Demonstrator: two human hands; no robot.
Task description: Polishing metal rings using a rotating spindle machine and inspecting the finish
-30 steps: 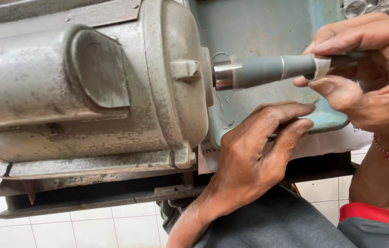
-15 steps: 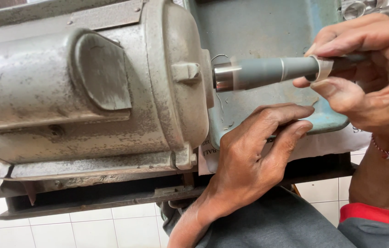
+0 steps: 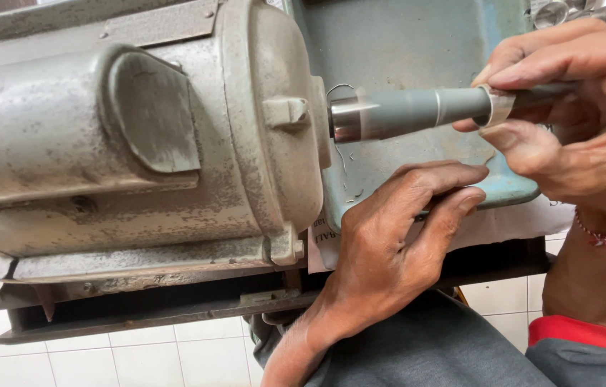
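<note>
A large grey, worn electric motor (image 3: 138, 136) lies on its side and fills the left of the view. A grey metal shaft (image 3: 410, 112) sticks out of its end cover toward the right. My right hand (image 3: 575, 107) pinches a thin pale ring (image 3: 498, 106) around the shaft between thumb and fingers. My left hand (image 3: 396, 236) rests below the shaft, fingers bent against the edge of a blue-grey metal tray (image 3: 417, 43), holding nothing that I can see.
Shiny metal sockets (image 3: 582, 11) lie at the top right. A white paper sheet (image 3: 503, 222) hangs under the tray. A dark metal frame (image 3: 138, 304) carries the motor. White floor tiles (image 3: 102, 358) show below; my grey-clad lap (image 3: 432, 351) is at the bottom.
The view has shifted slightly. My right hand has barely moved on the shaft; my left hand stays in place.
</note>
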